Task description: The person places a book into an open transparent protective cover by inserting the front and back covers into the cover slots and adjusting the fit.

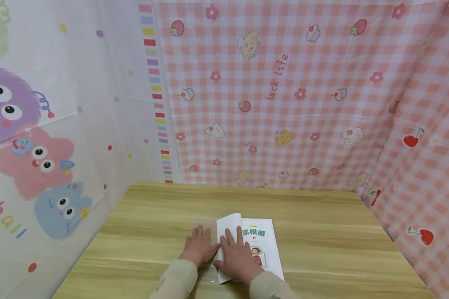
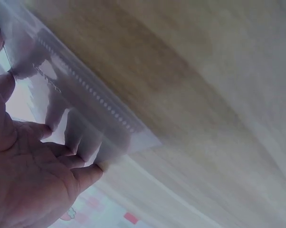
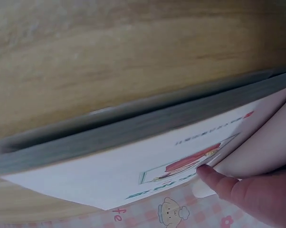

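both hands flat at a booklet on the wooden table

nearest the camera, two cream sleeves (image 1: pixel 179 279) enter from 6 o'clock. right hand (image 1: pixel 237 257) lies palm down on the white booklet (image 1: pixel 263 245), fingers straight and spread, covering its left part and lower cover picture; nothing curled round it, so it presses rather than grips. right wrist view shows a fingertip (image 3: pixel 207 173) touching the cover beside a small red print, and the booklet's (image 3: pixel 133 166) grey page edge along the table.

left hand (image 1: pixel 198 246) sits just at 9 o'clock of the right hand, palm down, fingers straight and relaxed, flat at the booklet's left edge. left wrist view shows that hand (image 2: pixel 29 180) with fingertips against a blurry clear plastic sheet (image 2: pixel 81 118) with a dotted strip; cannot tell what the sheet belongs to.

booklet lies flat on the table (image 1: pixel 321 232), near its front edge, a bit right of centre; its top left corner curls up at 12 o'clock of the right hand. green title characters show on the cover.

further out at 12 o'clock, pink checked cloth (image 1: pixel 284 104) with cupcakes, strawberries, flowers. at 9 o'clock, white cloth with cartoon monsters (image 1: pixel 33 162). at 3 o'clock, pink cloth with cherries (image 1: pixel 419 166).
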### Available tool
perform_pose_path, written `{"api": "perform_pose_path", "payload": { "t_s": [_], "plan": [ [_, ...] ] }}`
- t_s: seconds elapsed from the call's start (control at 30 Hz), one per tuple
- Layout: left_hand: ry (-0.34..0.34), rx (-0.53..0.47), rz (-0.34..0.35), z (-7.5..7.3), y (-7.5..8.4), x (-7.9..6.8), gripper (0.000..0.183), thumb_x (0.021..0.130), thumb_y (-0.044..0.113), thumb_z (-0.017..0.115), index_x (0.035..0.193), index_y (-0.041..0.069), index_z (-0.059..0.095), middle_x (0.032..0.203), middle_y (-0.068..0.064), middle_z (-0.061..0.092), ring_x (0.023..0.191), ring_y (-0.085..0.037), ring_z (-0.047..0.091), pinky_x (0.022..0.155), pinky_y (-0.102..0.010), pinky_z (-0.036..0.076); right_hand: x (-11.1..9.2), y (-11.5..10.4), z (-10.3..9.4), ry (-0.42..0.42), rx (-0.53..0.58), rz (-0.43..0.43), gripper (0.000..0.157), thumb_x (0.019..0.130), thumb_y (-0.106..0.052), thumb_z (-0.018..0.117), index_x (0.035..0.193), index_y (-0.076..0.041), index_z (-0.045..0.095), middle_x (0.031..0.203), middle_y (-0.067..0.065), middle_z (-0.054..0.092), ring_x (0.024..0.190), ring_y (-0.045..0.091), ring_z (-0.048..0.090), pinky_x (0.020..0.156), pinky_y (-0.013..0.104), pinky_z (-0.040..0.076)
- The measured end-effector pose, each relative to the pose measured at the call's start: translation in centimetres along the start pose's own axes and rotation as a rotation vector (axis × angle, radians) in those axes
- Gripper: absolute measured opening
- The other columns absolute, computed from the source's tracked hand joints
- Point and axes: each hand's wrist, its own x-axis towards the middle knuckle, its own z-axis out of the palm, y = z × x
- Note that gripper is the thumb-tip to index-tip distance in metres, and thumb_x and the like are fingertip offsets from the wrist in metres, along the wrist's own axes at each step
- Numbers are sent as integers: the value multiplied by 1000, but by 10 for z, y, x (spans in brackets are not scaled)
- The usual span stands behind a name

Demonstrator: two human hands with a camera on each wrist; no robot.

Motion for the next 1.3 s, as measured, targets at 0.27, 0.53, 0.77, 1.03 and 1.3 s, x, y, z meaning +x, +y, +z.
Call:
{"api": "perform_pose_path", "payload": {
  "t_s": [0.27, 0.53, 0.77, 1.03, 1.3],
  "plan": [
    [19, 27, -4, 7, 0, 5, 67, 95, 42, 61, 141, -4, 47, 149, -31, 34, 140, -47, 30, 108, -64, 30, 2, 17, 7, -6, 105, -32, 57, 96, -30, 54, 143, 1, 50, 156, 21, 33, 144, 48, 20, 107, 62, 33],
    [-40, -5, -16, 5, -3, 5, 70, 98, 46, 54, 144, -5, 44, 153, -32, 30, 142, -48, 25, 110, -64, 25, 3, 17, 15, 2, 87, -32, 54, 96, -29, 54, 141, 1, 52, 155, 24, 33, 143, 50, 20, 106, 60, 36],
    [-26, 21, -5, 3, -2, 2, 73, 96, 49, 57, 144, -5, 45, 152, -31, 31, 142, -48, 26, 110, -64, 26, 3, 20, 5, -13, 72, -83, 50, 99, -29, 50, 140, 0, 54, 153, 23, 37, 143, 49, 23, 109, 58, 33],
    [-43, 21, -11, 3, -4, 4, 73, 97, 49, 55, 145, -5, 44, 153, -32, 29, 142, -48, 25, 110, -64, 26, 0, 25, 3, -12, 144, -106, 46, 101, -27, 49, 140, -3, 55, 154, 20, 38, 143, 48, 23, 107, 65, 30],
    [-57, 21, -17, 0, 0, 1, 75, 96, 51, 54, 146, -4, 43, 154, -31, 29, 143, -48, 24, 111, -64, 24, -3, 17, -2, -67, 138, -70, 47, 102, -28, 48, 142, -6, 54, 158, 15, 33, 147, 43, 17, 110, 62, 28]
  ]
}}
